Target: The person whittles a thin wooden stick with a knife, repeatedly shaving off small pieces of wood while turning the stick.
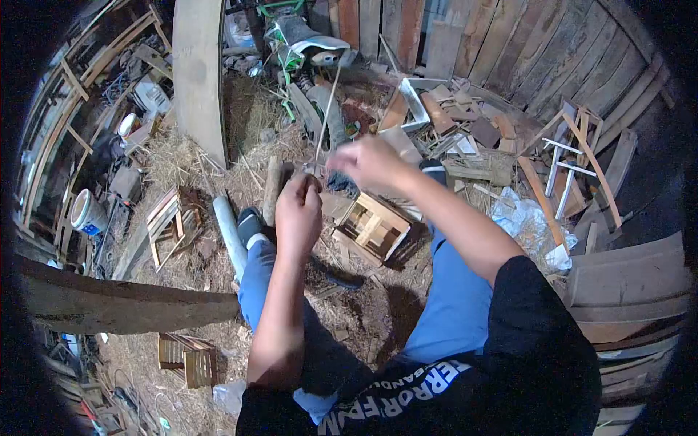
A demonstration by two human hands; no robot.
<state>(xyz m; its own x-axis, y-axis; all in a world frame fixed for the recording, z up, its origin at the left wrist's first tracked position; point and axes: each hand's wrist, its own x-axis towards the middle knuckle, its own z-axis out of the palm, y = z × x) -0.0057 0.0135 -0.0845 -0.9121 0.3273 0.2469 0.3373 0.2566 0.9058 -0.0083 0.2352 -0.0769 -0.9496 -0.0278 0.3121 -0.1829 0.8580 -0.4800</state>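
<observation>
My left hand (299, 211) is closed, fingers pinched round the lower end of a thin pale strip (329, 109) that rises up and away from it. Just right of the strip is my right hand (369, 166), smeared by motion, its fingertips pointing toward the left hand; I cannot tell whether it grips anything. Below both hands, a small slatted wooden crate (373, 228) sits on the ground between my feet. A dark curved object (338, 276) lies on the ground just below the crate.
Small slatted crates (187, 360) lie at lower left, with another wooden frame (174, 221) above them. A wide board (198, 80) stands upright ahead. Wood scraps (480, 123) and a white plastic bag (523, 221) lie at right. A white bucket (89, 212) is far left.
</observation>
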